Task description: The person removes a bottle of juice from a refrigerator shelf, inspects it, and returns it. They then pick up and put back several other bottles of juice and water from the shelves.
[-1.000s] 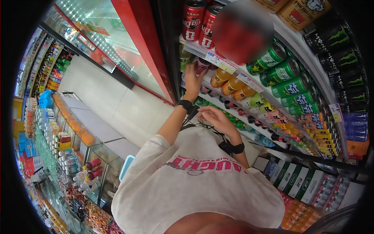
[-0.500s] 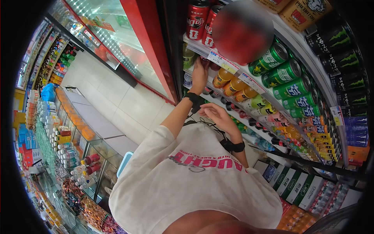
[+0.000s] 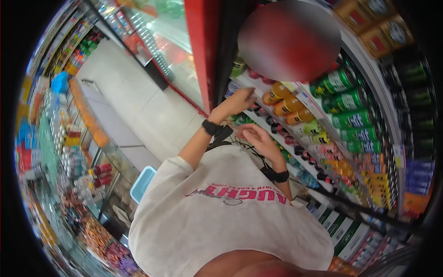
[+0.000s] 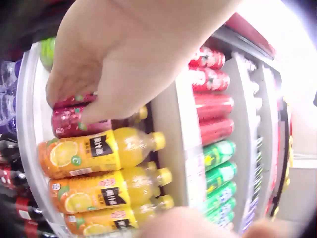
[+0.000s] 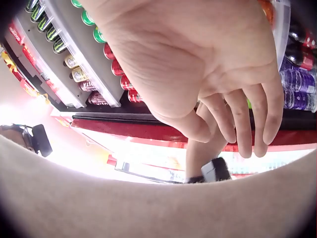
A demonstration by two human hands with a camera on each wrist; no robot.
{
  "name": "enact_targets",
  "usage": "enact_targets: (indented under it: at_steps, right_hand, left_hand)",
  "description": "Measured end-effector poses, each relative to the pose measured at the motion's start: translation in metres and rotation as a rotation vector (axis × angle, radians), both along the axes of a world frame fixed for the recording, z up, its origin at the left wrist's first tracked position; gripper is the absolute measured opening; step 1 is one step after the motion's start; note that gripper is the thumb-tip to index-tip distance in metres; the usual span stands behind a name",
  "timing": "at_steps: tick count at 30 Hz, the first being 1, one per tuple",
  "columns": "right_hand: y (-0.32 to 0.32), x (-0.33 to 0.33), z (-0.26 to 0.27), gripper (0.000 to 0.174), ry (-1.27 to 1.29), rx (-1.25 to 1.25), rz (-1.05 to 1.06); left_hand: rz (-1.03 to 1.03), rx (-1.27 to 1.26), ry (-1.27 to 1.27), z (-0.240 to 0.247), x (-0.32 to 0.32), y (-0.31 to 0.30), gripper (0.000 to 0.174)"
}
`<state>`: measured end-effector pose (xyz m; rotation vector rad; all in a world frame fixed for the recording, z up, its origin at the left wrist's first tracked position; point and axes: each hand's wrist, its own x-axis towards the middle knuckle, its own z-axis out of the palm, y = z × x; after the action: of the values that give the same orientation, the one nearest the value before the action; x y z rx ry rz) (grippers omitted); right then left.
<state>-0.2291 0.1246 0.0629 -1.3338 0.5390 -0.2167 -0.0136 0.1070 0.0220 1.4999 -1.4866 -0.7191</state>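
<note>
My left hand (image 3: 237, 101) is in front of the drinks shelf, fingers bent and blurred in the head view. In the left wrist view it overlaps two dark red-purple bottles (image 4: 67, 124) that stand in the shelf row, its thumb across the label of one. Nothing shows in its grasp. Beside these stand several orange juice bottles (image 4: 57, 151) with yellow caps. My right hand (image 3: 259, 141) hovers below, in front of my chest, holding nothing. Its fingers (image 5: 242, 119) hang loosely spread in the right wrist view.
Green cans (image 3: 344, 101) line the shelf above, partly behind a blurred patch. Cola bottles (image 4: 25, 206) stand on the shelf below. A red upright frame (image 3: 198, 51) borders the shelf at its left. Behind my left arm are a light blue chair back (image 3: 143, 183) and a glass counter.
My left hand has drawn back and down from the red-purple bottles, which now show more in the head view. The view has shifted. My right hand stays about where it was.
</note>
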Motion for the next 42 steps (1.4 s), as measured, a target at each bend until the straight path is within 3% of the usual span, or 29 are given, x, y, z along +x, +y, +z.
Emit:
enact_targets:
  at_steps: [2,4,6,11,15,17,18,19,20,21,23,26,27,30,31,34,35,38,42]
  right_hand:
    - [0.005,0.01,-0.005,0.03,0.04,0.021,0.079]
    - [0.012,0.026,-0.001,0.032,0.111,-0.002,0.149]
    - [0.02,0.045,-0.006,0.034,0.153,-0.035,0.248]
    - [0.045,0.099,-0.017,0.033,0.198,-0.084,0.512]
    - [0.081,0.138,-0.006,0.029,0.177,-0.106,0.701]
    - [0.093,0.155,-0.012,0.028,0.174,-0.189,0.805]
    - [0.1,0.162,-0.03,0.027,0.14,-0.107,0.823]
    - [0.11,0.169,-0.032,0.027,0.152,-0.078,0.845]
    - [0.118,0.175,-0.034,0.025,0.16,-0.08,0.872]
    - [0.13,0.181,-0.031,0.026,0.146,-0.087,0.908]
    - [0.147,0.189,-0.025,0.028,0.138,-0.103,0.943]
    - [0.165,0.193,-0.022,0.029,0.147,-0.109,0.922]
    - [0.169,0.193,-0.023,0.029,0.152,-0.109,0.904]
    - [0.175,0.186,-0.026,0.03,0.167,-0.111,0.853]
    - [0.174,0.184,-0.027,0.03,0.17,-0.117,0.834]
    - [0.173,0.18,-0.03,0.029,0.212,-0.127,0.77]
    - [0.172,0.179,-0.032,0.029,0.213,-0.122,0.756]
    - [0.171,0.177,-0.036,0.028,0.222,-0.117,0.726]
    - [0.175,0.176,-0.033,0.028,0.228,-0.122,0.711]
  left_hand:
    - [-0.173,0.144,0.135,0.035,0.025,0.055,0.044]
    - [-0.039,0.019,0.168,0.04,0.049,0.114,0.039]
    - [0.235,0.037,0.311,0.073,0.078,0.187,0.037]
    - [1.352,-0.415,0.506,0.018,0.144,0.373,0.03]
    - [2.098,-0.73,0.187,-0.043,0.163,0.526,0.019]
    - [2.305,-0.703,-0.08,-0.061,0.167,0.581,0.024]
    - [2.39,-0.69,-0.149,-0.072,0.179,0.604,0.026]
    - [2.378,-0.61,-0.319,-0.099,0.194,0.63,0.026]
    - [2.38,-0.409,-0.189,-0.072,0.188,0.625,0.029]
    - [2.257,-0.416,-0.04,-0.073,0.195,0.63,0.039]
    - [2.219,-0.219,-0.424,-0.123,0.23,0.653,0.046]
    - [2.126,-0.256,-0.305,-0.115,0.249,0.647,0.054]
    - [2.081,-0.222,-0.069,-0.112,0.254,0.648,0.059]
    - [2.136,0.028,-0.445,-0.128,0.276,0.654,0.061]
    - [2.154,0.089,-0.237,-0.116,0.276,0.646,0.062]
    - [2.216,0.171,-0.255,-0.1,0.275,0.637,0.064]
    - [2.291,0.182,-0.394,-0.097,0.276,0.635,0.062]
    - [2.275,0.202,-0.465,-0.094,0.282,0.638,0.056]
    - [2.242,0.214,-0.338,-0.117,0.294,0.658,0.046]
